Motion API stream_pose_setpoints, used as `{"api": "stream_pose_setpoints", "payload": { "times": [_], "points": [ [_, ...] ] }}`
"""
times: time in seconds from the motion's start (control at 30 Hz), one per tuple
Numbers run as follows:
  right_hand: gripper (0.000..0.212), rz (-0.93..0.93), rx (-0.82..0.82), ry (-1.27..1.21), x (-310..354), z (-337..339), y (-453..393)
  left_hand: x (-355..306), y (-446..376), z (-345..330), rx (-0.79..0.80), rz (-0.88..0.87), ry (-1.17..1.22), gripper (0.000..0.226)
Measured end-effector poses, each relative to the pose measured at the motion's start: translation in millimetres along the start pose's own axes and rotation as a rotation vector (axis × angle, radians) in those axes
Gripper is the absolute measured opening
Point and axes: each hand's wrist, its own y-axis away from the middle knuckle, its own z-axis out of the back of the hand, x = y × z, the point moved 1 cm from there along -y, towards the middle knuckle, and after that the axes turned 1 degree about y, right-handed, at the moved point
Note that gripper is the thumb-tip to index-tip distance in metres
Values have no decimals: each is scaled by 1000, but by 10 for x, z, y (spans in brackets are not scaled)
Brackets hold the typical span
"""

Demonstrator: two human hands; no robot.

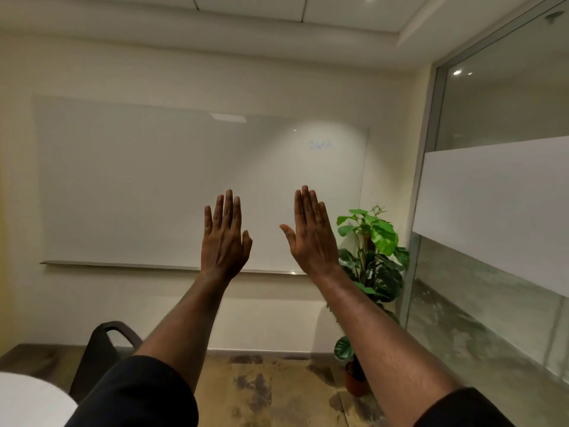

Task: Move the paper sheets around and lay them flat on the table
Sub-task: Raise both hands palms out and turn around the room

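Both my arms are stretched out in front of me and raised toward the far wall. My left hand (224, 238) shows its back, fingers straight and close together, holding nothing. My right hand (312, 234) is beside it, fingers straight and thumb spread out, also empty. No paper sheets are in view. Only a rounded white corner of the table (27, 399) shows at the bottom left.
A large whiteboard (154, 186) hangs on the far wall. A dark chair (98, 359) stands at the lower left beside the table. A potted plant (372, 257) stands in the right corner, next to a frosted glass partition (492, 211).
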Motion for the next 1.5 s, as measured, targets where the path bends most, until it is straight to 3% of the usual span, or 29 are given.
{"api": "stream_pose_setpoints", "payload": {
  "times": [0.33,0.8,1.2,1.5],
  "points": [
    [74,57,-49,-83,79,-2045,-1443,1573,-1047,-1298,38,30,-130,74],
    [75,250,-53,-448,1355,-5277,-3233,4060,-1870,-3012,80,170,-402,75],
    [77,434,34,-778,3671,-6926,-4236,6428,-1649,-2894,78,393,-744,76],
    [78,583,17,-878,5675,-7836,-5078,8447,-1613,-2439,51,585,-915,74]
  ]
}}
